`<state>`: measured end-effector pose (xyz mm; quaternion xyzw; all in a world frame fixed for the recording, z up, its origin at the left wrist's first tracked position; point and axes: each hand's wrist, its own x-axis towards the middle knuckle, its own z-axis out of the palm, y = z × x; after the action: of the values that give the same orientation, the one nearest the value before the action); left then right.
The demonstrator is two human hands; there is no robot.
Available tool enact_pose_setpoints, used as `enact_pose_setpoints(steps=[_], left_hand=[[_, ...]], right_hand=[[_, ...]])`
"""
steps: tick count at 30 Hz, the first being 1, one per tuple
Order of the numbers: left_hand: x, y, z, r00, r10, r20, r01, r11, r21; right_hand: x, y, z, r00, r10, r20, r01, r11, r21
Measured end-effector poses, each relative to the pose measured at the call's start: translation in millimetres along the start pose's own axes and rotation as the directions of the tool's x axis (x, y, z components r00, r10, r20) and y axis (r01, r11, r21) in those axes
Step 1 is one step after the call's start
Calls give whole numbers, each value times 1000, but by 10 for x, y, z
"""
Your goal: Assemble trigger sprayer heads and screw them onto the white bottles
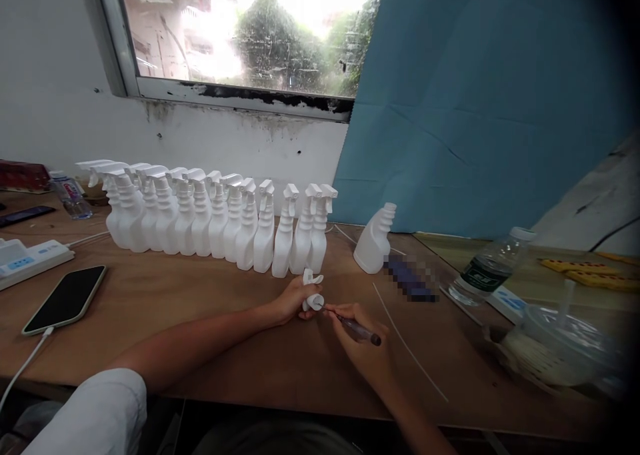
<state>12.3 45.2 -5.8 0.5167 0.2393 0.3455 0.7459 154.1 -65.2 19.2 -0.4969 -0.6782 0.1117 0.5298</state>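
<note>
My left hand (291, 300) is closed around a white trigger spray head (314, 302), whose round collar faces towards me. In my right hand (361, 332) is a slim tool with a dark, translucent handle (357, 329); its thin tip points into the collar. Whether the tool is a screwdriver or a pick I cannot tell. Behind my hands stands a white spray bottle without a head (373, 243), its ribbed neck leaning right. Several white spray bottles with trigger heads (246, 232) stand in a row to the left of it.
A thin white tube (410, 348) lies right of my hands. Further right are a water bottle (483, 272) and a lidded plastic cup (555, 348). On the left lie a charging phone (65, 300) and a power strip (33, 262). The wooden table (240, 368) ends close to me.
</note>
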Motion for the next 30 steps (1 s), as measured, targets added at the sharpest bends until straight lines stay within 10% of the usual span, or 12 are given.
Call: enact_pose_setpoints(steps=[24,30], left_hand=[[-46,110,-28,976,-153,158,163,985,-51],[7,71,-78,975,-167,143,183,978,-104]], right_hand=[[18,11,-43,990,138,43,-142,979,145],[-25,47,9,997,-80,-8,80,997,-22]])
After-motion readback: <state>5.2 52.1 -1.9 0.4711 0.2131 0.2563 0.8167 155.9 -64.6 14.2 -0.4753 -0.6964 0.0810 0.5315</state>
